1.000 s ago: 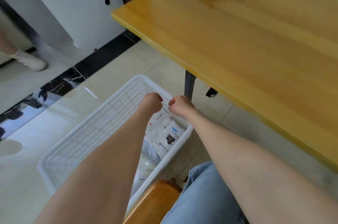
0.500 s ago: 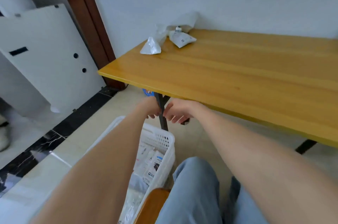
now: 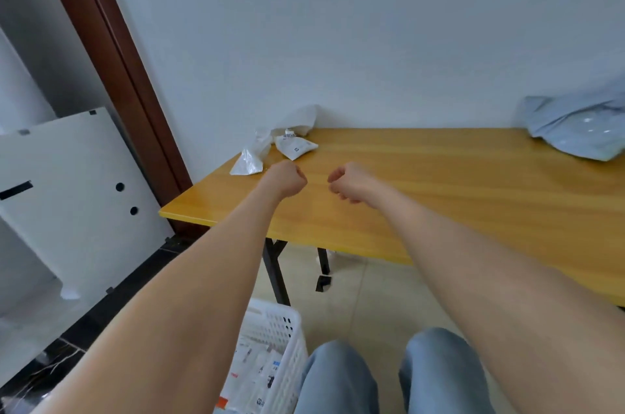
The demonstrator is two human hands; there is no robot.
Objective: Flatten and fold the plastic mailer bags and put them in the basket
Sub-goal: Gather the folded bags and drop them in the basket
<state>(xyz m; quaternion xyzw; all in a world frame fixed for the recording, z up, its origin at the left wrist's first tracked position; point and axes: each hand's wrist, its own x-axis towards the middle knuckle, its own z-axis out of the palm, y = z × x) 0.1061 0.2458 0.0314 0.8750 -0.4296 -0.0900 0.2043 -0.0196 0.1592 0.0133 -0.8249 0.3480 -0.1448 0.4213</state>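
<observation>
While my left grip (image 3: 285, 178) and right grip (image 3: 348, 182) hover curled and empty over the bench (image 3: 439, 197), the crumpled white mailers (image 3: 252, 158) lie just beyond the left, nearer one.

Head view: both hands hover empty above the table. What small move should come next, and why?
Probably reach the left hand forward to the nearest crumpled white bag: it lies unflattened just beyond that hand, while the basket already holds bags.

You've got one table (image 3: 439, 197), one basket (image 3: 287, 329) (bags (image 3: 267, 369) inside overlap, no count), one blue bag (image 3: 575, 133), one crumpled white bag (image 3: 248, 160), one labelled white bag (image 3: 296, 146).
</observation>
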